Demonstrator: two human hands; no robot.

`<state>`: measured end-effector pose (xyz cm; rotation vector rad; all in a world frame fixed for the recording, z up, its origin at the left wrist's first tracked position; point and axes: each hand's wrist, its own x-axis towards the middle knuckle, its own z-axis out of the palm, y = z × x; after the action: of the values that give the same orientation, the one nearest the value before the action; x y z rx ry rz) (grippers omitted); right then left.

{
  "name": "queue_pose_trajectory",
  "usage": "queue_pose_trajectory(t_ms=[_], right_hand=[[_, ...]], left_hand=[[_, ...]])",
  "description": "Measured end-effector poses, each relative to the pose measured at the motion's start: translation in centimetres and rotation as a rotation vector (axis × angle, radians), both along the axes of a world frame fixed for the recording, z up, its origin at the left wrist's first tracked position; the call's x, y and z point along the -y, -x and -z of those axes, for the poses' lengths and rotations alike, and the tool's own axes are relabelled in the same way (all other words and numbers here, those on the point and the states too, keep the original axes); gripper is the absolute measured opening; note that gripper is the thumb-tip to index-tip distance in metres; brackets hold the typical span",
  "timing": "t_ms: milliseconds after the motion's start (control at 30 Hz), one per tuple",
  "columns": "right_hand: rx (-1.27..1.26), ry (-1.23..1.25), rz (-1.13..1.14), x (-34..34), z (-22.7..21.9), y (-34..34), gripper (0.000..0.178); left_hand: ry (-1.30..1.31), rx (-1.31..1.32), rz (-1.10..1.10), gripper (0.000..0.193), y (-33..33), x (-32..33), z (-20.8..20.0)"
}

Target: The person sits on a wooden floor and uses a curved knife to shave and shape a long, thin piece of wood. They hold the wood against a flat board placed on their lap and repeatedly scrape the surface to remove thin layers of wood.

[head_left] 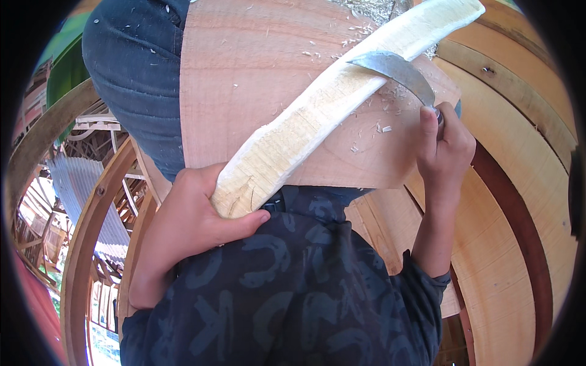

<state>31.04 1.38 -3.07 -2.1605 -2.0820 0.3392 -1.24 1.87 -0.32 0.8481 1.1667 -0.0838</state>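
Wood: a pale curved stick [329, 107] runs from the lower centre of the frame to the upper right, its surface rough and freshly cut.
Stick's place: it lies across the board [244, 73] in the upper middle, touching it along most of its length; its near end sits in your left hand.
Left hand: your left hand [195, 216], at centre left, is wrapped around the stick's near end, thumb along the underside, fingers hidden behind the wood. The forearm comes up from the lower left, bare below a rolled sleeve.
Right hand: your right hand [444, 143], at centre right, is clenched around the handle of the blade [397, 72]; the handle itself is almost wholly hidden in the fist. The forearm rises steeply from the lower right, wrist bent toward the stick.
Blade: dark grey, curved metal, its edge resting on the stick's upper side, just beyond the middle of its length.
Board: reddish-brown, flat, with a curved lower edge; small pale shavings [381, 128] lie scattered on it near the blade.
Shirt: your dark shirt [287, 293] with large faded grey shapes fills the lower centre.
Leg: a leg in dark cloth [131, 67] shows in the upper left, flecked with chips, just beside the board.
Surroundings: curved planks [519, 183] sweep down the right side.
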Motion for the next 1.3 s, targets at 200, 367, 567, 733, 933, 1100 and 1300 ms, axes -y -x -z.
queue_pose_trajectory(t_ms=[200, 367, 567, 733, 933, 1100, 1300], right_hand=[[0.056, -0.041, 0.003, -0.2, 0.7, -0.4, 0.038], [0.273, -0.059, 0.517, -1.4, -0.2, -6.9, 0.043], [-0.086, 0.003, 0.354, 1.8, -1.7, -8.6, 0.035], [-0.298, 0.153, 0.266, 3.6, -1.5, 2.0, 0.022], [-0.438, 0.163, -0.013, 4.2, -2.0, 6.5, 0.022], [-0.216, 0.018, -0.111, 3.0, -0.6, 3.9, 0.025], [-0.097, -0.07, -0.078, 2.6, 0.5, 1.9, 0.027]], left_hand=[[-0.084, 0.007, 0.002, 0.045, -0.3, 0.1, 0.0], [-0.131, -0.03, 0.064, 0.047, 0.8, 0.4, -0.1], [-0.253, -0.157, 0.125, 0.045, 1.0, 1.0, -0.9], [-0.227, -0.02, 0.102, 0.04, 0.5, 0.3, -0.5], [-0.007, 0.08, -0.005, 0.039, -0.2, 0.2, -0.2], [-0.276, -0.043, 0.064, 0.029, -0.8, 1.6, -0.4], [-0.369, -0.073, 0.077, 0.024, -0.7, 1.9, -0.3]])
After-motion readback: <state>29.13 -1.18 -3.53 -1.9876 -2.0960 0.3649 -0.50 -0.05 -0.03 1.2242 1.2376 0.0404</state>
